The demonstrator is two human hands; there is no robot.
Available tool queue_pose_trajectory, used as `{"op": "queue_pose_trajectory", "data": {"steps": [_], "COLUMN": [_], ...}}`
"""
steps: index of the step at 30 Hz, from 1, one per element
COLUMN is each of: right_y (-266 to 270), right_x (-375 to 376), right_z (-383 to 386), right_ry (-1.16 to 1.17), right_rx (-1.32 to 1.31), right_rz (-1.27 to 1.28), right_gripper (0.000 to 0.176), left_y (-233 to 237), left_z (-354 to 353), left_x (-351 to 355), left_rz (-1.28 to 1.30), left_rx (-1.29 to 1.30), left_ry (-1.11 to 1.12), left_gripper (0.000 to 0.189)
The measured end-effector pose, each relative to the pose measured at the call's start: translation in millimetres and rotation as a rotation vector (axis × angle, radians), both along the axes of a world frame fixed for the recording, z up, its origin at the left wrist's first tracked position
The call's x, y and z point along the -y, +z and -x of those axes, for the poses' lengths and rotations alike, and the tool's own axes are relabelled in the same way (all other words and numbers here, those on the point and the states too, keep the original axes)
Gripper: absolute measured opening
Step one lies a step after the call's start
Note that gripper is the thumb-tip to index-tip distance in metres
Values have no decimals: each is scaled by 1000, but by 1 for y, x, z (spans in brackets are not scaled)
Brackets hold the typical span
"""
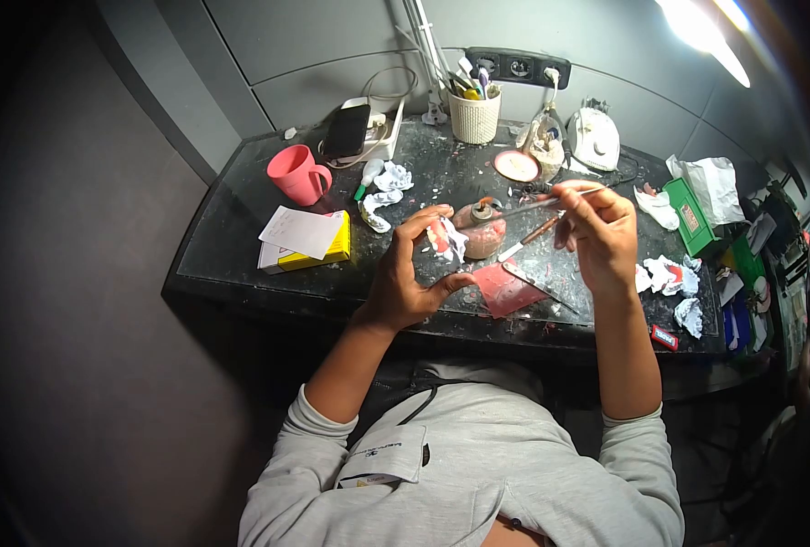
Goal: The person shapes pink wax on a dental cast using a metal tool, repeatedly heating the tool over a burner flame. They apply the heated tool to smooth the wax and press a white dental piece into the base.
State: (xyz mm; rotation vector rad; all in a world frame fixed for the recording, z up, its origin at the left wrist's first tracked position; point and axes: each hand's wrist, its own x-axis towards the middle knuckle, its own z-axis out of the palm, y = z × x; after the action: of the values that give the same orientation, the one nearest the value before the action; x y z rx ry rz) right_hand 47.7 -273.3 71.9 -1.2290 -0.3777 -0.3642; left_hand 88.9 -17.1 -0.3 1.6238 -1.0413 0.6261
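Observation:
My left hand [403, 284] is closed around a white plaster dental model [449, 244] with pink-red wax on it, held just above the bench. Between the fingers of my right hand [606, 228] is a slim metal wax tool [528, 208], its far end close to a small burner [483, 237] with an orange flame on top. A wax knife [531, 237] with a brown handle lies right of the burner. Nearer to me, a pink wax sheet [501, 294] lies on the bench, and a thin metal spatula [537, 284] rests across it.
Left stand a pink mug [289, 176], a yellow box [339, 244] under paper, and white plaster pieces [382, 208]. Behind are a phone [346, 132], a tool cup [474, 120], and a white device [594, 141]. More plaster pieces [668, 275] and a green box [690, 219] lie right.

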Motion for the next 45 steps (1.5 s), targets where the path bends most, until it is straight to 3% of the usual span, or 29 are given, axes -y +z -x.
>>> {"op": "queue_pose_trajectory", "data": {"steps": [4, 8, 11, 17, 45], "right_y": [-2, -4, -1, -4, -6], "right_x": [11, 12, 3, -9, -11], "right_z": [-7, -8, -4, -2, -2], "right_ry": [-315, -351, -66, 51, 1], "right_rx": [-57, -85, -23, -60, -78], "right_rz": [111, 150, 46, 24, 84], "right_gripper": [17, 17, 17, 16, 18], "left_y": [0, 2, 5, 3, 3], "left_z": [0, 1, 2, 1, 4], "left_x": [0, 0, 0, 0, -1], "left_rz": [-1, -22, -49, -71, -64], "left_rx": [-30, 6, 39, 59, -8], "left_ry": [6, 85, 130, 107, 88], "left_gripper": [75, 72, 72, 76, 76]}}
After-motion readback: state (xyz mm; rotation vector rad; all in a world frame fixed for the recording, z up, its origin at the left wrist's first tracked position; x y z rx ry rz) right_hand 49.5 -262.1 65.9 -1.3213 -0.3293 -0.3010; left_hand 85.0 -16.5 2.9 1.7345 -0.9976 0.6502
